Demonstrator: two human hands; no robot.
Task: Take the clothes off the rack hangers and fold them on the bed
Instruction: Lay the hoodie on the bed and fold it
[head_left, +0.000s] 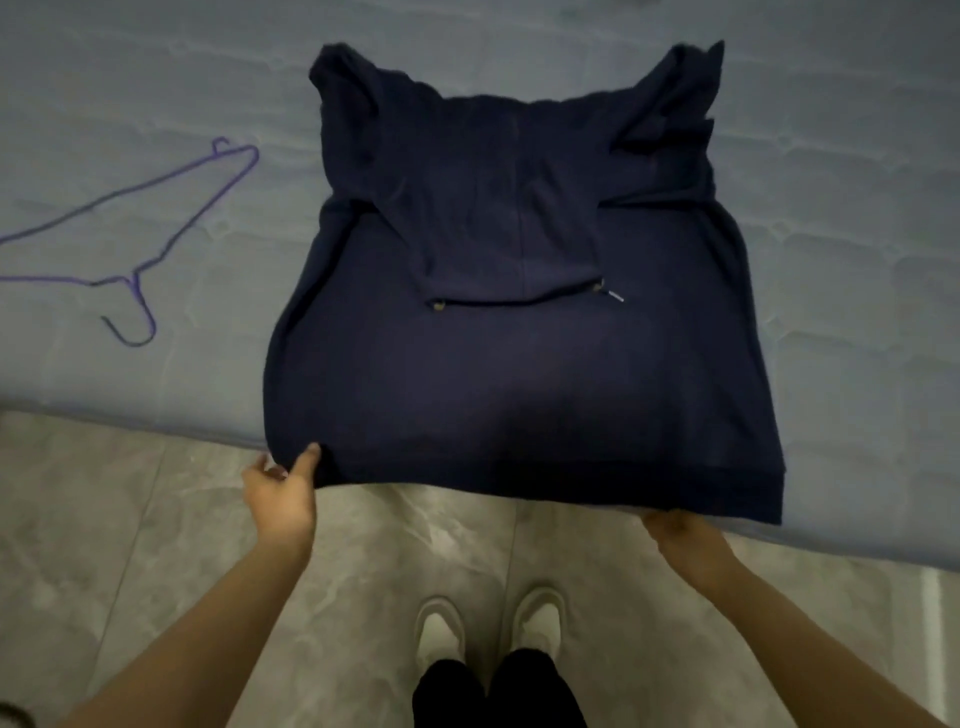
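A purple wire hanger (130, 234) is laid flat on the bed (831, 208) at far left, well apart from the garment, hook turned toward the near edge. The left hand (280, 493) is seen at the near left corner of the dark navy hoodie (519, 374); the hem corner is pinched between thumb on top and fingers underneath. The hoodie is spread flat on the bed, centre of view, hood (514, 208) folded down over the body, drawstring ends (610, 293) visible at the hood opening. Both sleeves are folded in and bunched at the far corners. The near hem hangs slightly over the bed edge. The right hand (680, 535) is placed at the near right hem corner, fingers tucked under the cloth and hidden, so a grasp on the hem is indicated. Grey tiled floor (156, 519) is seen near, with two pale shoes (488, 623) between the forearms.
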